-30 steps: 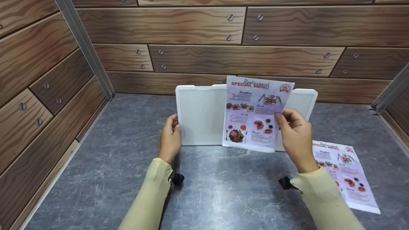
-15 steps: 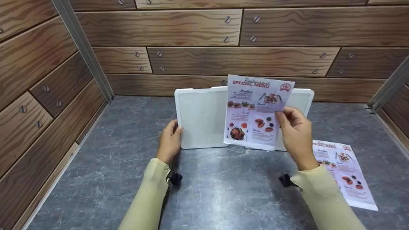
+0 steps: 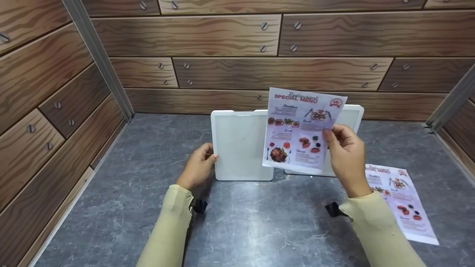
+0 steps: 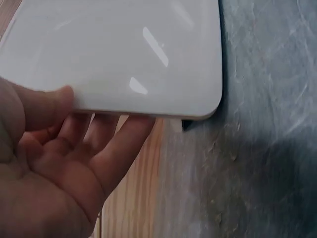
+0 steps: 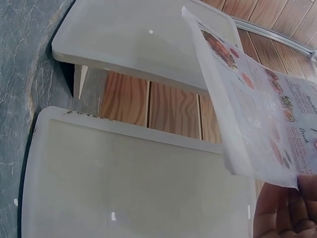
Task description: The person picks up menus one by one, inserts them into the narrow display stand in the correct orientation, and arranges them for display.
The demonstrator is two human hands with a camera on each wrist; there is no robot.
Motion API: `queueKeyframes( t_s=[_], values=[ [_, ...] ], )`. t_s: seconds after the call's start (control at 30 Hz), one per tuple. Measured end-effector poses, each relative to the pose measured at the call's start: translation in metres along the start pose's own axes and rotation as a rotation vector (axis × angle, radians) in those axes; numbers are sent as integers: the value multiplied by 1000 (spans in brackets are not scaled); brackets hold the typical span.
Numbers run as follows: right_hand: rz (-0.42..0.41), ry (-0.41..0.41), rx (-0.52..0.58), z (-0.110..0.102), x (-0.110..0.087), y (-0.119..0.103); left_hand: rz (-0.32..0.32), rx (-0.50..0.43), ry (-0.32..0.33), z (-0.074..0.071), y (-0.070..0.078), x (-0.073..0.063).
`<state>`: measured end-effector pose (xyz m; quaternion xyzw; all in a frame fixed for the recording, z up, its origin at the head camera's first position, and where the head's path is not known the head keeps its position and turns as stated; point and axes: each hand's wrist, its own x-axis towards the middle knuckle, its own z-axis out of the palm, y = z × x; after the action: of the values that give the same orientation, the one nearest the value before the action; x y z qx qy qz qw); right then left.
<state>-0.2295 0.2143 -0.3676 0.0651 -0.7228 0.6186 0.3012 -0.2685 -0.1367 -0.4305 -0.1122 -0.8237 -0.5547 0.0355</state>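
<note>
My left hand (image 3: 196, 167) grips the left edge of a white display stand (image 3: 243, 144), thumb on its front face and fingers behind, as the left wrist view shows. The stand is upright with a blank glossy front. My right hand (image 3: 348, 159) pinches the right edge of a printed paper menu (image 3: 297, 137) between thumb and fingers. Held up, the menu overlaps both stands in the head view. A second white stand (image 3: 354, 115) stands behind it at the right, mostly hidden there; the right wrist view shows its blank front (image 5: 133, 183).
Another paper menu (image 3: 415, 204) lies on the grey marbled table (image 3: 252, 222) at the right, partly covered by my right forearm. Wood-patterned walls (image 3: 222, 70) close off the back and both sides.
My left hand has brought the left stand nearer to me and slightly to the right, out of line with the other stand. The right hand keeps the menu nearly in place.
</note>
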Motion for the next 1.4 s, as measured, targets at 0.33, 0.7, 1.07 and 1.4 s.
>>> queueKeyframes(
  t_s=[0.33, 0.7, 1.07, 1.4],
  values=[
    [1, 5, 19, -2, 0, -1, -14, -8, -146, -6, 2, -2],
    [-4, 6, 56, -2, 0, 1, 32, -17, -241, -6, 3, -6],
    [-1, -9, 31, -2, 0, -2, 64, 11, -263, -6, 1, -3],
    [3, -19, 33, 0, 0, -2, 78, -24, -236, -7, -2, -2]
  ],
)
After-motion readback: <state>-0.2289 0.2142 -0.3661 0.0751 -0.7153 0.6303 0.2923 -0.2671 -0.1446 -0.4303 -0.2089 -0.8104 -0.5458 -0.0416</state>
